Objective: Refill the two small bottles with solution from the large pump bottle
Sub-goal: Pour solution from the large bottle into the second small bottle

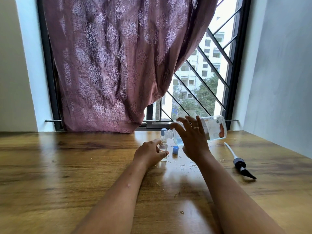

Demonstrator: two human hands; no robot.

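Observation:
My right hand (192, 139) grips the large clear bottle (214, 130) and holds it tipped to the left, its threaded neck over the mouth of a small clear bottle (163, 147). A little bluish liquid lies near the large bottle's neck. My left hand (150, 153) holds that small uncapped bottle upright on the wooden table (67, 166). Behind it stands a second small bottle with a blue cap (163, 131). A loose blue cap (175, 149) lies on the table between my hands.
The removed pump head with its white tube (239, 162) lies on the table to the right. Drops of spilled liquid (187, 165) dot the wood near the bottles. A mauve curtain (109, 65) and a barred window stand behind the table's far edge.

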